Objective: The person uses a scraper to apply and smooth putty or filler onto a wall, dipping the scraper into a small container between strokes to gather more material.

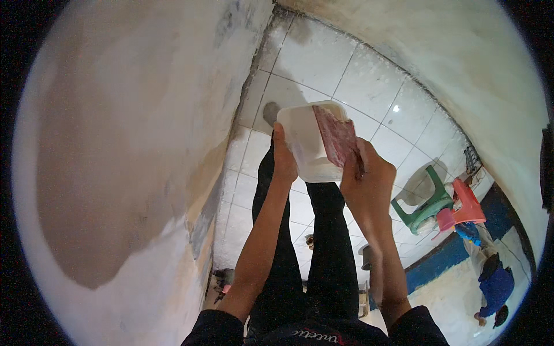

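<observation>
A white, translucent plastic tub (301,137) is held out in front of my body, above the tiled floor. My left hand (284,158) grips its left side, thumb along the wall and the other fingers mostly out of sight. In my right hand (369,173) is a flat dark-red piece (334,134) with a ragged edge and whitish smears, pinched at its lower right end. The piece lies across the right part of the tub and hides it there. I cannot tell what the tub contains.
A patchy plastered wall (115,144) with a large darker area rises close on my left. White floor tiles (311,52) are speckled with pale residue. To the right are a green plastic stool (430,202) and a salmon-red one (468,203). A person in blue (496,288) is at lower right.
</observation>
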`<state>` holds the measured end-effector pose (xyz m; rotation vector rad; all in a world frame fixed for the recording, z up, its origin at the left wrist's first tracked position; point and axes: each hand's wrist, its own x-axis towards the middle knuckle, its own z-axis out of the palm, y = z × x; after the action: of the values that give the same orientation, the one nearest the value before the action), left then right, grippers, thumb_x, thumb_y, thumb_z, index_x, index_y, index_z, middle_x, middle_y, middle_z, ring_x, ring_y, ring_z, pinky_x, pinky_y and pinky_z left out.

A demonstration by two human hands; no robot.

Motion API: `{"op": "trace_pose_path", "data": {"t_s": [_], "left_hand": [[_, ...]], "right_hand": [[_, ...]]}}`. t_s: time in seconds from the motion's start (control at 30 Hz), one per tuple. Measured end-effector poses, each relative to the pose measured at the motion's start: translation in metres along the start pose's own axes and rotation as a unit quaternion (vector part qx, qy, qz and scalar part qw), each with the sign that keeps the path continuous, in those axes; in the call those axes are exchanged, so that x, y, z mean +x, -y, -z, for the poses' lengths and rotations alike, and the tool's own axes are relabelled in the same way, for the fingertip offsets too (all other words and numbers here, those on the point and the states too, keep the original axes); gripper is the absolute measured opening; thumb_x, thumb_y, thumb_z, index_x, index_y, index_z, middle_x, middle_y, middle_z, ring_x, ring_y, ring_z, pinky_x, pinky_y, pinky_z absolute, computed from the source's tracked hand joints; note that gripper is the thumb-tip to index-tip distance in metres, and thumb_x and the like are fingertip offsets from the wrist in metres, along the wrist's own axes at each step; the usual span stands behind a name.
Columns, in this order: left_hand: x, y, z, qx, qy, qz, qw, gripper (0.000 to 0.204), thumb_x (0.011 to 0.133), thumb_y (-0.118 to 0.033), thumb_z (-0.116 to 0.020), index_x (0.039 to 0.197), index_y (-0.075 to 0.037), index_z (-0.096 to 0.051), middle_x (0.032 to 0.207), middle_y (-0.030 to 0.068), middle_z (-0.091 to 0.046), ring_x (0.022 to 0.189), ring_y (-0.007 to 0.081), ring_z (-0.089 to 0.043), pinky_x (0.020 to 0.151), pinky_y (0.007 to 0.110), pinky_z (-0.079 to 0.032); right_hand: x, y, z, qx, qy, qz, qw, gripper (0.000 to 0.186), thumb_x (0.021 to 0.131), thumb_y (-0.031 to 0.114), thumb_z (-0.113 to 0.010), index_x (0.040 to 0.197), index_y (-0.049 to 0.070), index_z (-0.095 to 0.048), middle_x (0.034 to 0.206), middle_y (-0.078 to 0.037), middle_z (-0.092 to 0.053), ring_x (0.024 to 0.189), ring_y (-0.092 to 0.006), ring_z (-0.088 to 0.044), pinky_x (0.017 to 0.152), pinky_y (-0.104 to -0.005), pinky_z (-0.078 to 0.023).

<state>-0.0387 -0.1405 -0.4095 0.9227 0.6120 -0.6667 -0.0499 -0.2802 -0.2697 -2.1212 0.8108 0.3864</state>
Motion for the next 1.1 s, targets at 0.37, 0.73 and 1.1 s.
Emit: {"op": "trace_pose_path", "data": {"t_s": [0.37,0.73,1.1], "left_hand": [[-0.015,0.006,0.015,0.025,0.013,0.009,1.0,0.07,0.092,-0.062,-0.033,0.133,-0.006,-0.039,0.126,0.0138,-0.05,0.115,0.0277,-0.051,0.099,0.041,-0.04],[-0.033,-0.019,0.046,0.034,-0.043,-0.03,0.998,0.067,0.094,-0.06,-0.03,0.124,-0.002,-0.048,0.115,0.0114,-0.056,0.106,0.0206,-0.055,0.091,0.034,-0.044],[-0.012,0.001,0.117,0.006,-0.001,-0.072,0.997,0.075,0.091,-0.063,-0.035,0.138,-0.005,-0.034,0.132,0.0113,-0.045,0.124,0.0253,-0.042,0.105,0.039,-0.032]], "right_hand": [[-0.007,-0.049,-0.033,0.145,-0.021,0.018,0.989,0.013,0.085,-0.007,-0.052,0.095,-0.007,-0.06,0.077,-0.012,-0.064,0.067,-0.0104,-0.056,0.06,-0.0249,-0.045],[-0.024,-0.059,-0.053,0.283,0.031,-0.081,0.955,0.015,0.087,-0.004,-0.05,0.099,-0.005,-0.059,0.082,-0.007,-0.065,0.07,-0.0106,-0.06,0.062,-0.0254,-0.05],[-0.01,0.033,-0.116,0.386,-0.023,0.012,0.922,0.018,0.089,0.001,-0.052,0.104,-0.007,-0.058,0.088,-0.014,-0.067,0.08,-0.0124,-0.063,0.069,-0.026,-0.05]]}}
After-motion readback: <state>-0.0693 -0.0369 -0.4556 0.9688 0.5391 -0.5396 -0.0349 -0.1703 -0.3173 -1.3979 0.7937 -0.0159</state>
